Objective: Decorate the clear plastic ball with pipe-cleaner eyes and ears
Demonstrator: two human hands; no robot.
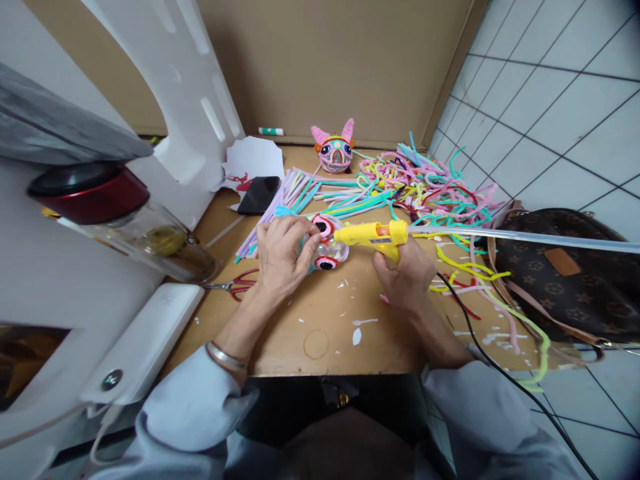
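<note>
My left hand (283,257) grips a small clear ball (334,252) decorated with pink and red pipe-cleaner eyes, resting on the wooden table (320,320). My right hand (403,270) holds a yellow hot glue gun (373,235) by its handle, the nozzle pointing left and touching the ball near the upper eye. A long clear glue stick (525,237) juts from the gun's back toward the right. The gun's black cord (480,347) trails off the front edge.
A finished pink-eared pipe-cleaner head (335,152) stands at the back. Loose coloured pipe cleaners (425,183) pile at back right. Red-handled scissors (235,285), a black phone (257,194), a red-lidded glass jar (125,223) and a brown patterned bag (565,280) surround the work spot.
</note>
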